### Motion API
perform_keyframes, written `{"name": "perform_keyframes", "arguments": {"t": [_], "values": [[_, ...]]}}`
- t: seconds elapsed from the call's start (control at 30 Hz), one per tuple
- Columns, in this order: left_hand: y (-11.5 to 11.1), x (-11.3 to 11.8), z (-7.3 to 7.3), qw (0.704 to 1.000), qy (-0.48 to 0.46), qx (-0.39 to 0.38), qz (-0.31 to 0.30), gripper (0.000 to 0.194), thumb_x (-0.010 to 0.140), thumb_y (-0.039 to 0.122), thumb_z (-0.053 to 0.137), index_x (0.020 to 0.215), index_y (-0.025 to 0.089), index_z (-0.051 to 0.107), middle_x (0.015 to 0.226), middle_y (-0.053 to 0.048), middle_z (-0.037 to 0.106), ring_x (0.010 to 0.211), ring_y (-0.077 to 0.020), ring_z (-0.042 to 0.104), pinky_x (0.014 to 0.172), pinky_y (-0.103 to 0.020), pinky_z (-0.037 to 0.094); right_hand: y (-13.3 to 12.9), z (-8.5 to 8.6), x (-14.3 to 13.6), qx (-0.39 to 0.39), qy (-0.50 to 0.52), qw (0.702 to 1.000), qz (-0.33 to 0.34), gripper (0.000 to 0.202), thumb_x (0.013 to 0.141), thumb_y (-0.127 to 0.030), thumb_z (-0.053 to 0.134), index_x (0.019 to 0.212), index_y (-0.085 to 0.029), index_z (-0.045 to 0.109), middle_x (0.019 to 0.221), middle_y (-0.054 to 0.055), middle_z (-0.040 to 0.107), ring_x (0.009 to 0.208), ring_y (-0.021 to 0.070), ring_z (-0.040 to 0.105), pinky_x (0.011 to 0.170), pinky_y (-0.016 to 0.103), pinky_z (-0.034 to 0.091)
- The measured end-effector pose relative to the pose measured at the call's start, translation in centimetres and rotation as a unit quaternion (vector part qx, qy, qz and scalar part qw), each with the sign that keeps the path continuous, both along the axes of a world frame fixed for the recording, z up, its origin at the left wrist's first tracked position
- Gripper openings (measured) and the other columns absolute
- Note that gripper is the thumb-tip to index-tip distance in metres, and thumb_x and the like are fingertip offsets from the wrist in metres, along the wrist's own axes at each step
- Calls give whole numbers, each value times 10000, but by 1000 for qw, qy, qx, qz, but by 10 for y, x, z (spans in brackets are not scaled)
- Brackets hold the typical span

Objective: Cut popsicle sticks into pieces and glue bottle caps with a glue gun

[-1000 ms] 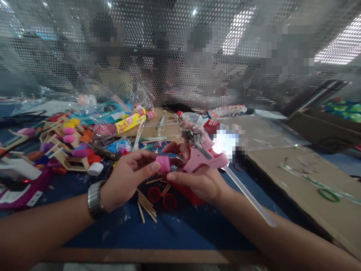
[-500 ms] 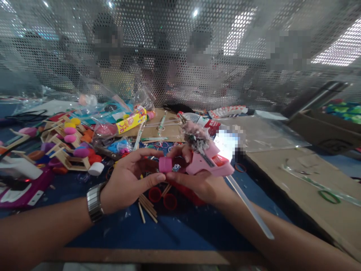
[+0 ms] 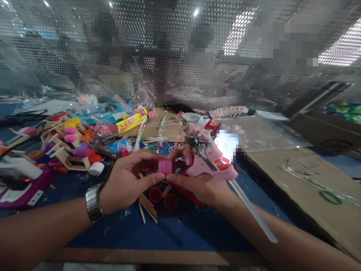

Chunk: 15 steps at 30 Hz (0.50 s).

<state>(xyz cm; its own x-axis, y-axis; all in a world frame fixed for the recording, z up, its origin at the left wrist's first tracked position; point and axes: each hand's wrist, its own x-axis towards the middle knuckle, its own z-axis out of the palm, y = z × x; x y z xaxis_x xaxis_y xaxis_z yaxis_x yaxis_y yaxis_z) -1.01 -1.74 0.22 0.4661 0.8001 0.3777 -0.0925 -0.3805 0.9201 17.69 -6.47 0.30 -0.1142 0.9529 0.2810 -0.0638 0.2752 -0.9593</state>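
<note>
Between both hands, over the middle of the table, is a small pink bottle cap [image 3: 165, 166], seen from its side. My left hand [image 3: 129, 180], with a metal watch at the wrist, pinches the cap between thumb and fingertips. My right hand [image 3: 194, 180] touches the cap's other side with thumb and fingertips. That same hand also carries a pink hot glue gun [image 3: 208, 162], its front end matted with fluff and strings. A clear glue stick [image 3: 254, 210] juts from the gun's back over the right forearm. Two red caps [image 3: 155, 195] and several wooden sticks [image 3: 147, 207] lie below the hands.
Wooden-stick frames [image 3: 76, 162] with coloured caps pile up at left, beside a purple-and-white power strip [image 3: 25, 188]. A yellow box [image 3: 131, 122], a bottle [image 3: 208, 122] and a lit phone [image 3: 227, 143] lie behind. Cardboard [image 3: 299, 188] covers the right. A perforated metal screen [image 3: 169, 75] stands at the back.
The glue gun has tipped slightly down and to the right in my right hand. Both hands keep nearly the same place around the pink cap.
</note>
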Motion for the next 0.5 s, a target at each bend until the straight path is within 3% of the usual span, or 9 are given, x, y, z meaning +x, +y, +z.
{"name": "perform_keyframes", "arguments": {"t": [0.27,0.5], "values": [[1,-1,2,1000,9,15,-4,272,730,203,844,994,187,781,1007,-89,755,936,-207,704,849,-277,575,-1,-2,1,4,10,1000,4,412,776,-301,778,794,-259,369,956,-3,569,839,157,585,713,310,538],[1,0,1,1000,9,23,3,260,729,243,849,977,194,787,996,-98,759,927,-219,700,848,-302,576,0,2,1,16,-53,998,-15,380,799,-281,726,779,-264,346,935,7,577,817,171,581,731,342,553]]}}
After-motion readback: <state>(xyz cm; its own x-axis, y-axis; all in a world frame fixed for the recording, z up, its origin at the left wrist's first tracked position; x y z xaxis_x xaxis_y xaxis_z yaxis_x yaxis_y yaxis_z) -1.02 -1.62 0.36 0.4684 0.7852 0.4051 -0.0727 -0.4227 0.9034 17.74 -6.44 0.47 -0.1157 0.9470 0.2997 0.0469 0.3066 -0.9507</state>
